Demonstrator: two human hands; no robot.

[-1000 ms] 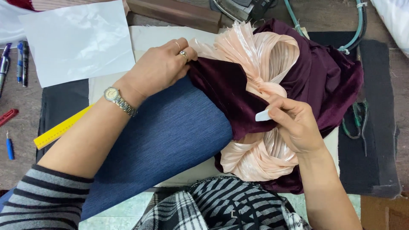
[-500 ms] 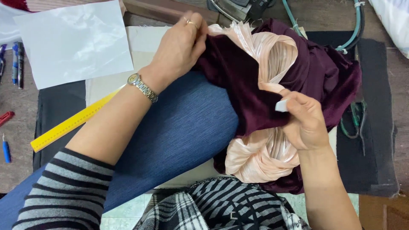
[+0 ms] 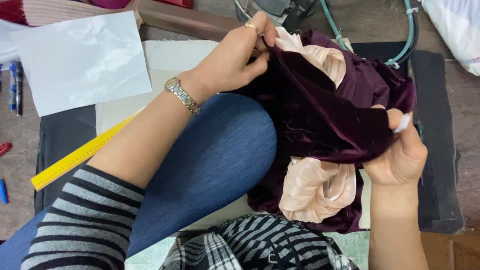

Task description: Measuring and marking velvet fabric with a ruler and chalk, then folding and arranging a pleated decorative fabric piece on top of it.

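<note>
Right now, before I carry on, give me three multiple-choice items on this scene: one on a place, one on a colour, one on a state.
1. Where does the ruler lie?
A. Left of the left arm, partly under it
B. On the velvet
C. Beside the right hand

2. What colour is the pleated cloth under the velvet?
A. Green
B. Pale peach
C. Black

3. How is the velvet held?
A. Loose, touched by neither hand
B. By the right hand alone
C. Gripped by both hands, stretched between them

Answers:
1. A, the yellow ruler runs along the mat and disappears under the forearm.
2. B, peach satin folds show above and below the dark purple velvet.
3. C, the left hand pinches the upper edge and the right hand the lower right edge.
</note>
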